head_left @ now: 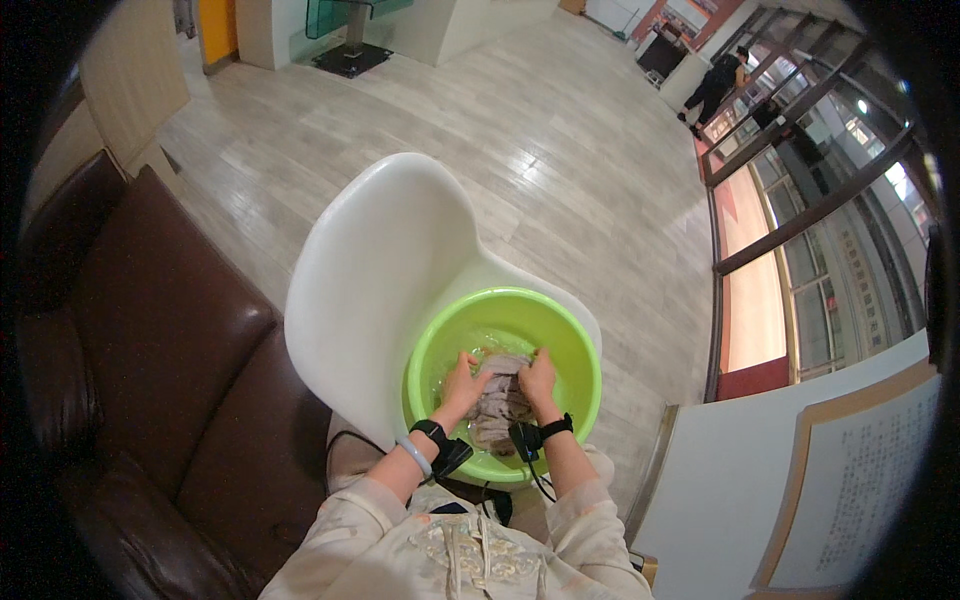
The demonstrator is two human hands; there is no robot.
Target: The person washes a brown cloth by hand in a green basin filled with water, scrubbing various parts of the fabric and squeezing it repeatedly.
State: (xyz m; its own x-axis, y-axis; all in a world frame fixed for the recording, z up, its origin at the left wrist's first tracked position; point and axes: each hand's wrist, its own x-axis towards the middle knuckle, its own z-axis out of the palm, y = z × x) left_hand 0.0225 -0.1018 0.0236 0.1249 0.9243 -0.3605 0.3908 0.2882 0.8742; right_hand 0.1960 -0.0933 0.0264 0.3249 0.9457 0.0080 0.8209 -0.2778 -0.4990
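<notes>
A greyish-pink wet cloth [501, 408] lies bunched in a bright green plastic basin [572, 350] with some water in it. On the cloth's left side, my left hand [464, 384] grips the fabric between thumb and fingers. Opposite it, my right hand [538, 379] has its fingers closed on the cloth's right edge. Both wrists wear black straps with small dark devices, and a pale ring circles my left wrist. The basin rests on the seat of a white moulded chair [375, 255] in front of me.
A brown leather armchair [150, 320] stands close on the left. At right are a framed paper notice [850, 490] on a white panel and glass doors [800, 200]. Far off at the doors is a person in dark clothes [712, 85]. Grey wood-look flooring [560, 190] lies beyond the chair.
</notes>
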